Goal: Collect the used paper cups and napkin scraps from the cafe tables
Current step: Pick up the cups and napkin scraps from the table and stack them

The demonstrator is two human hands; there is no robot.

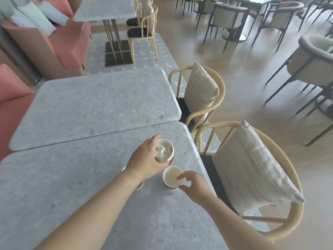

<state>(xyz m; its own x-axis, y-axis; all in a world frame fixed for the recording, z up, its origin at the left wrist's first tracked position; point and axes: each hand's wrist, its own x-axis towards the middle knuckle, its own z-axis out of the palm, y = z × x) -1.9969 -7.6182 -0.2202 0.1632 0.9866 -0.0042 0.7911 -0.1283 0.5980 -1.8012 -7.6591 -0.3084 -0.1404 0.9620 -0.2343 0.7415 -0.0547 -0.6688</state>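
Grey stone worktop (pixel 72 186) carries your cups near its right edge. Your left hand (pixel 144 163) grips a cup (pixel 164 152) stuffed with napkin scraps (pixel 161 151), its mouth tipped toward you and right. Just nearer, an empty cup (pixel 172 177) stands upright, mouth up. Your right hand (pixel 193 184) pinches its rim, thumb and fingertip touching. A chair (pixel 270 177) sits right.
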